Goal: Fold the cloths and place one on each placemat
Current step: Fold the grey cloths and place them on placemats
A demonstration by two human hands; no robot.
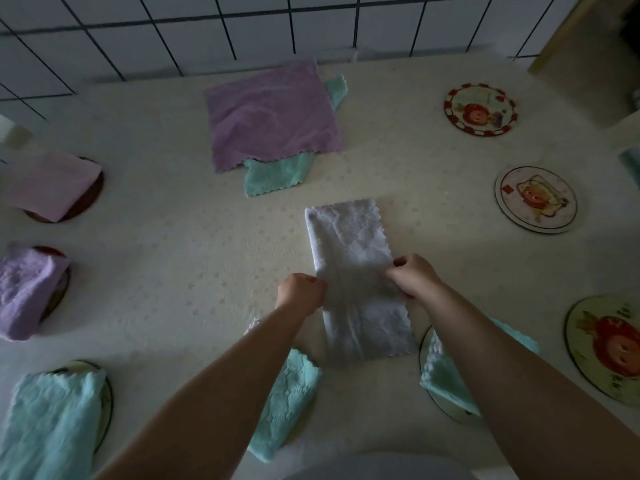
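White cloth (353,278), folded into a long strip, flat on desk (173,237) center. Left hand (302,292) grip pinches its left edge, right hand (412,277) grip pinches right edge, mid-length. Bare placemats (536,199) at right.

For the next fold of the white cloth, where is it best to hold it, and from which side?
Probably the two near corners of the white cloth. It lies as a long strip pointing away, so lifting the near end from both long edges and carrying it to the far end halves it. The left hand and right hand grip mid-strip.
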